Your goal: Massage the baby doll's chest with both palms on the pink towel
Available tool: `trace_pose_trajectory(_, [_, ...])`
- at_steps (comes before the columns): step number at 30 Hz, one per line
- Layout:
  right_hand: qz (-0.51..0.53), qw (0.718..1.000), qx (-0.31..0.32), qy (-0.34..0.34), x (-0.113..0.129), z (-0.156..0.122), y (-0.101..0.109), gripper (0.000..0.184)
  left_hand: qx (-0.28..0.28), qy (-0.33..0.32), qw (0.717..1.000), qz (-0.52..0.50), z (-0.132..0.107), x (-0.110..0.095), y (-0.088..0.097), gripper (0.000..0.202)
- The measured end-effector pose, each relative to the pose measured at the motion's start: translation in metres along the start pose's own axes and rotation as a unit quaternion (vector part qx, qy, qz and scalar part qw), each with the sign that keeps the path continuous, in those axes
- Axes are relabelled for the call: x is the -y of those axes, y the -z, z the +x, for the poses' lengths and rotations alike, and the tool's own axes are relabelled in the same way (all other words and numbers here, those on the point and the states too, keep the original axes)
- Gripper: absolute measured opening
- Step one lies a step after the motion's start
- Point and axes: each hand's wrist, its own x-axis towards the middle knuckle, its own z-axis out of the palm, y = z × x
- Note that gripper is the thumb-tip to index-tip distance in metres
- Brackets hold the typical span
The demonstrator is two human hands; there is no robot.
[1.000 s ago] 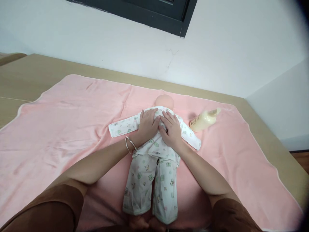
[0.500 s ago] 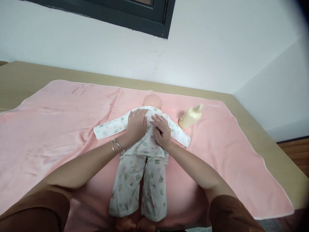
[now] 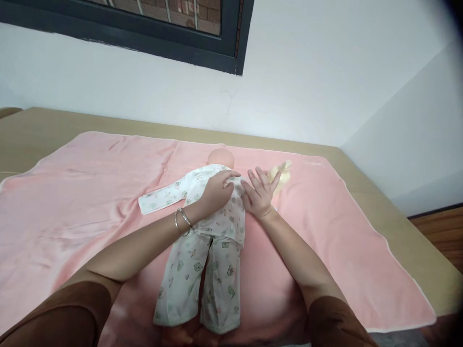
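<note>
A bald baby doll (image 3: 220,158) in white printed pyjamas (image 3: 221,260) lies stretched out, its head away from me and no face showing. My left hand (image 3: 219,190), with bangles at the wrist, rests across the doll's upper back, fingers reaching rightward and thumb apart. Beside the doll's right-hand shoulder, my right hand (image 3: 258,193) is turned partly palm up with its fingers spread and nothing in it. That hand hides most of the doll's right-hand sleeve. Just behind its fingers stands a cream pump bottle (image 3: 283,176), partly covered.
Under the doll a pink blanket (image 3: 325,250) is spread, wrinkled on the left, over a wooden table (image 3: 376,207). A white wall (image 3: 289,86) with a dark window frame (image 3: 231,53) rises behind the table's far edge.
Both hands lay on the doll's back before. My right hand has moved off to the right and turned over, towards the bottle. My left hand has shifted rightward across the back.
</note>
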Motion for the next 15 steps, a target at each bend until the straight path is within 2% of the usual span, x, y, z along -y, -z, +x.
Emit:
trace_pose_trajectory(2, [-0.013, 1.000, -0.027, -0.004, -0.007, 0.007, 0.016, 0.036, 0.037, 0.072, 0.988, -0.133, 0.004, -0.015, -0.014, 0.019])
trace_pose_trajectory(3, [-0.017, 0.999, -0.045, -0.010, -0.009, 0.012, 0.024, 0.036, 0.061, 0.113, 0.968, -0.215, 0.008, -0.022, -0.021, 0.018])
trace_pose_trajectory(5, [-0.033, 0.995, -0.086, -0.044, -0.014, 0.025, 0.038, 0.039, 0.120, 0.204, 0.900, -0.367, 0.017, -0.036, -0.034, 0.024])
trace_pose_trajectory(7, [-0.061, 0.985, -0.120, -0.108, -0.018, 0.038, 0.049, 0.047, 0.181, 0.298, 0.817, -0.460, 0.029, -0.048, -0.044, 0.040])
trace_pose_trajectory(9, [-0.078, 0.977, -0.102, -0.170, -0.024, 0.048, 0.054, 0.059, 0.202, 0.334, 0.766, -0.511, 0.040, -0.058, -0.053, 0.053])
trace_pose_trajectory(12, [-0.090, 0.974, -0.015, -0.207, -0.033, 0.054, 0.053, 0.061, 0.205, 0.345, 0.735, -0.547, 0.049, -0.064, -0.061, 0.063])
trace_pose_trajectory(15, [-0.130, 0.972, 0.017, -0.193, -0.038, 0.052, 0.046, 0.057, 0.217, 0.345, 0.718, -0.565, 0.054, -0.060, -0.066, 0.066])
